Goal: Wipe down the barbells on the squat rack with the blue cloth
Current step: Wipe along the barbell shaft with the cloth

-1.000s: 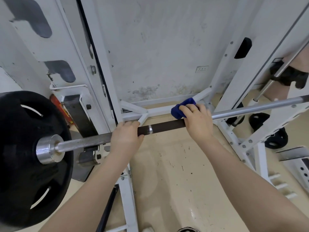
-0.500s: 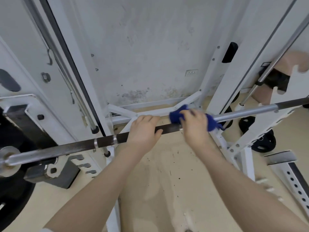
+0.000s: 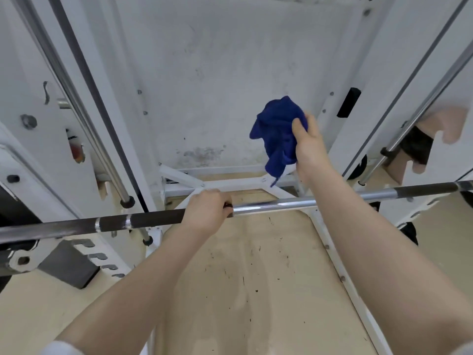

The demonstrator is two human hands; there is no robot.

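While the left hand point(image 3: 206, 210) grips the barbell point(image 3: 276, 204), fingers curled round it, the right hand point(image 3: 308, 143) holds the blue cloth point(image 3: 277, 131) bunched above the bar, thumb pinching it. No readable writing on the white rack point(image 3: 355, 139).

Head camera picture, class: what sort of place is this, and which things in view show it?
Most likely a gym's weights area. A barbell lies across a white squat rack, and a steel guide rod runs up the frame.
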